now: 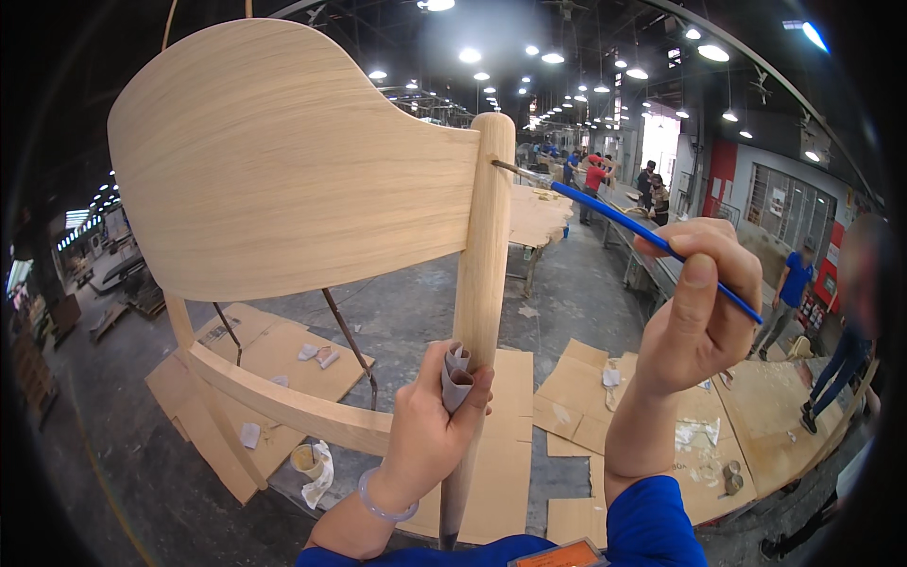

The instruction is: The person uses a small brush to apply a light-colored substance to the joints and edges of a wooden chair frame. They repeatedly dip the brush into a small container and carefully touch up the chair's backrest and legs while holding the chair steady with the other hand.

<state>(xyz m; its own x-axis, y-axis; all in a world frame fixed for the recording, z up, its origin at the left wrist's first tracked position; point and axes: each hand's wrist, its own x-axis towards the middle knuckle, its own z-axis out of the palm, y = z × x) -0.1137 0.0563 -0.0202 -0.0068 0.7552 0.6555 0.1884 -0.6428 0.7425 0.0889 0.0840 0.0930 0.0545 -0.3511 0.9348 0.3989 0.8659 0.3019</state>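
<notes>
Your right hand [702,312] pinches the slim blue brush [619,217], probably light and stiff, best held mid-handle; your left hand [427,416] clasps curled paper [457,383] at the right chair post [487,236].

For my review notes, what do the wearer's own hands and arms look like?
The left hand is ungloved, with a smooth, pale lavender bangle around its wrist. The right hand is ungloved too, its wrist without any visible jewellery; a plain bright-blue sleeve leaves that forearm bare.
</notes>
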